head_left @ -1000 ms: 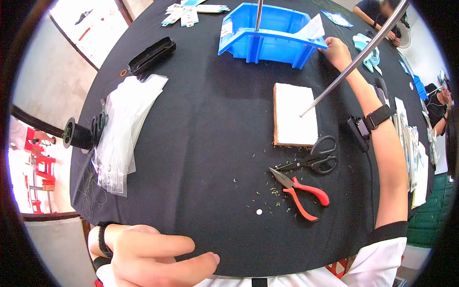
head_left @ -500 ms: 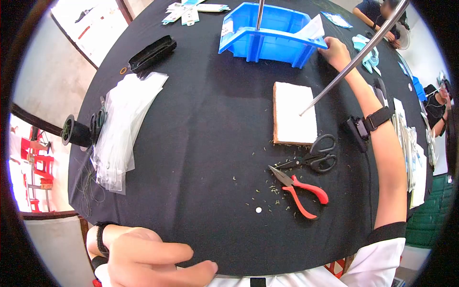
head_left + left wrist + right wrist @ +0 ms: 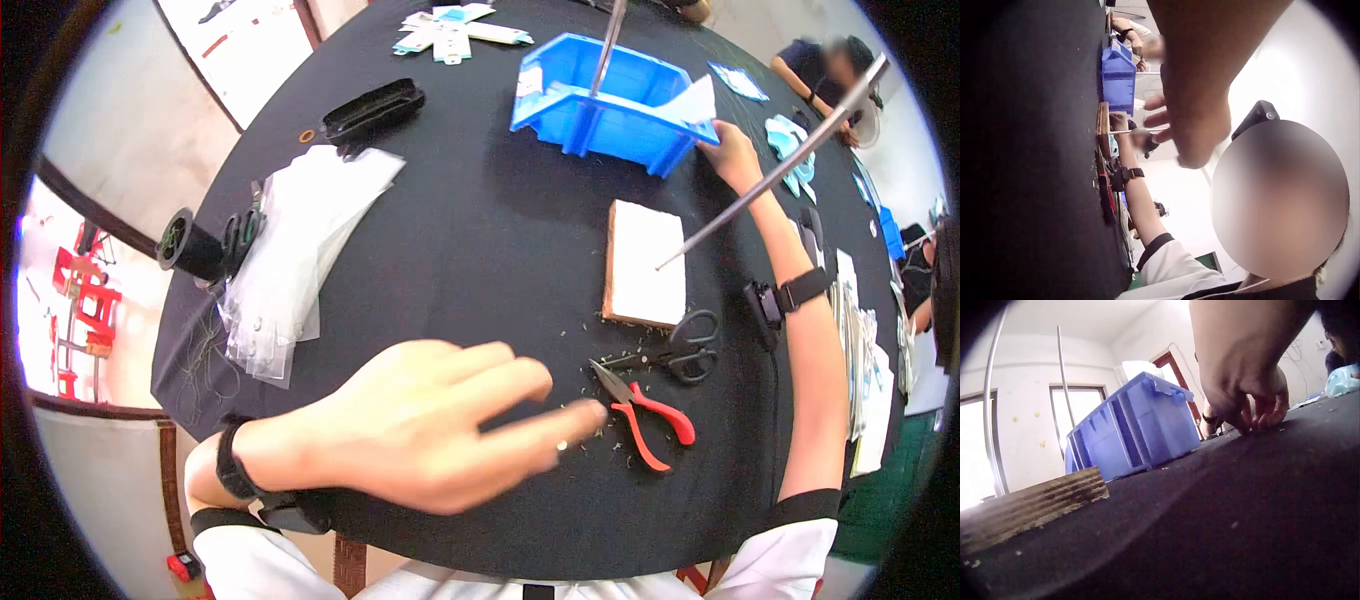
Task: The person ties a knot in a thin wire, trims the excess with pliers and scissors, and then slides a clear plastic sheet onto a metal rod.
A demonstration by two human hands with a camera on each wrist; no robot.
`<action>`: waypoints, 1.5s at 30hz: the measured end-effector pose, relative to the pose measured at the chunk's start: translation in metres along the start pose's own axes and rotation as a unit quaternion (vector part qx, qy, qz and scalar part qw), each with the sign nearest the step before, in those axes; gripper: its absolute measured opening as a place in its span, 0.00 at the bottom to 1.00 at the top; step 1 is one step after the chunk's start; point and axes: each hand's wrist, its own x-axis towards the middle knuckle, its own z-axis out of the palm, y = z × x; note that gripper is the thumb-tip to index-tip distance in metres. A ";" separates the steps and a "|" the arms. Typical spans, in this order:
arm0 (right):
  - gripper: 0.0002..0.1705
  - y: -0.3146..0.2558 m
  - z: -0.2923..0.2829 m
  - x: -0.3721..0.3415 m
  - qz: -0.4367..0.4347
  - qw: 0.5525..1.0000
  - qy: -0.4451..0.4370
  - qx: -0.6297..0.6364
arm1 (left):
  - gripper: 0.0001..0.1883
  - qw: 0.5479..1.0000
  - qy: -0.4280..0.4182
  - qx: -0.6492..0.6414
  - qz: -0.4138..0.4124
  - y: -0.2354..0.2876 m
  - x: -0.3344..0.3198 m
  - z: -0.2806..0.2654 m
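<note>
My left hand [image 3: 440, 425] is over the near middle of the black table, fingers extended and a little blurred, holding nothing visible. Its fingertips overlap a small white disc [image 3: 562, 445] and point toward red-handled pliers [image 3: 684, 425]. Black scissors [image 3: 655, 360] lie just beyond the pliers. My right hand [image 3: 735, 155] is far out beside the right corner of a blue bin [image 3: 640, 140]. In the right wrist view, the right hand's fingers [image 3: 1266, 412] curl down to the cloth, past the bin [image 3: 1141, 431]; I cannot tell whether they hold something small.
A metal rod [image 3: 775, 175] rises from a white-topped wooden block [image 3: 645, 280]. Clear plastic bags [image 3: 300, 250], a thread spool [image 3: 195, 250] and a black case [image 3: 375, 112] lie on the left. Flat packets [image 3: 855, 370] line the right edge. Another person [image 3: 805, 75] sits at the back right.
My left hand has swung up and right from the near left edge to over the middle of the table. The head view has shifted, while the right hand stays beside the bin.
</note>
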 end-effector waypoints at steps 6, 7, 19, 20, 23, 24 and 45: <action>0.06 -0.020 -0.014 -0.009 -0.047 0.996 0.072 0.027 | 0.13 0.997 -0.017 0.008 -0.070 -0.028 -0.009 0.021; 0.05 -0.022 -0.018 -0.009 -0.017 0.997 0.054 0.060 | 0.12 0.997 -0.012 0.013 -0.073 -0.029 -0.009 0.021; 0.05 -0.011 -0.044 -0.027 -0.004 0.993 -0.008 0.119 | 0.11 0.995 -0.001 0.003 -0.095 -0.034 -0.013 0.026; 0.06 -0.011 -0.047 -0.030 0.015 0.990 -0.016 0.136 | 0.11 0.996 0.000 0.004 -0.092 -0.035 -0.012 0.027; 0.08 -0.023 -0.066 -0.036 0.018 0.986 -0.072 0.147 | 0.11 0.995 0.009 -0.007 -0.096 -0.039 -0.014 0.030; 0.08 -0.026 -0.069 -0.039 0.011 0.980 -0.068 0.185 | 0.11 0.995 -0.002 -0.009 -0.099 -0.039 -0.013 0.029; 0.03 -0.089 -0.129 -0.118 0.048 0.969 -0.081 0.227 | 0.08 0.978 0.027 -0.102 -0.180 -0.041 -0.014 0.028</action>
